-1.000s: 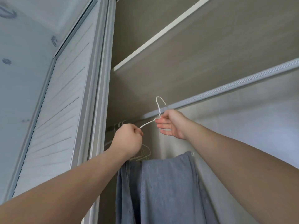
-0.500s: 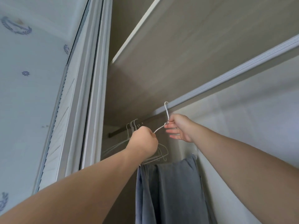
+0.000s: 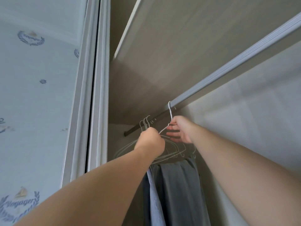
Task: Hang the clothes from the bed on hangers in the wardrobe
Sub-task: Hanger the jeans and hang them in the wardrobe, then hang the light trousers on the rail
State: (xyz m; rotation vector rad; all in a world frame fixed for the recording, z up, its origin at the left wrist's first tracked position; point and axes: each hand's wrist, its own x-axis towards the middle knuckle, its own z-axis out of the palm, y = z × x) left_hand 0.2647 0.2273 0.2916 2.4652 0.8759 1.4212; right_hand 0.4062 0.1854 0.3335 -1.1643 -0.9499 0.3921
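while both my arms are raised into the wardrobe [image 3: 179, 46], i have the white hanger [image 3: 170, 116] between my hands, and its hook sits at the dark rail [image 3: 143, 123], just under the pale door track [image 3: 228, 66]. my right hand [image 3: 180, 129] pinches the neck of the hook between thumb and forefinger, with the other fingers loosely spread below. my left hand [image 3: 150, 141] is curled into a closed fist around the hanger's shoulder wire. the grey garment [image 3: 177, 190] hangs straight down beneath my hands, its top edge at the hanger's bar; a paler blue fold [image 3: 152, 193] drops beside it on the left.

whether the hook is fully over the rail i cannot tell from here. to do this well, i judge that my right hand should guide the hook down until it seats on the rail, while my left hand keeps the shoulder level so the cloth does not slide off. the empty hangers [image 3: 146, 123] bunched just to the left could snag, so i should keep clear of them and release the left hand only once the weight rests on the rail.
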